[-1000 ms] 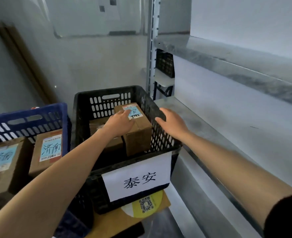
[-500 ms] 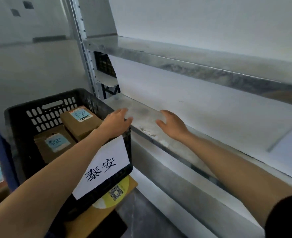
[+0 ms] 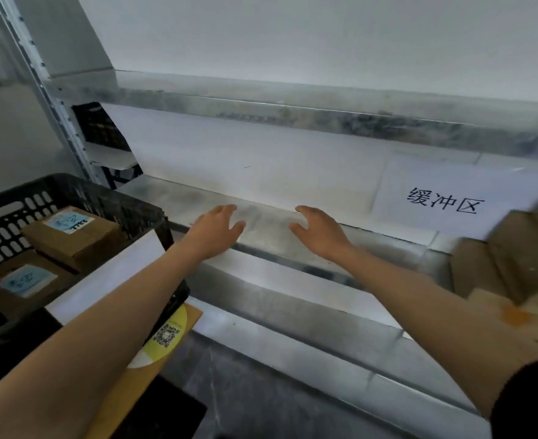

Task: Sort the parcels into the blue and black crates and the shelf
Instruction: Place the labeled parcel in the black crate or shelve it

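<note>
Over the grey metal shelf [image 3: 172, 198] our left hand [image 3: 217, 231] and right hand [image 3: 320, 234] hover, fingers spread and empty; brown cardboard parcels [image 3: 508, 248] lie rightward, nearer the right hand.

Just the one wide-angle camera, worn on the person's head, looking forward and down. It faces the shelf [image 3: 267, 224] at close range, with the black crate [image 3: 109, 198] cut off at the lower left.
</note>
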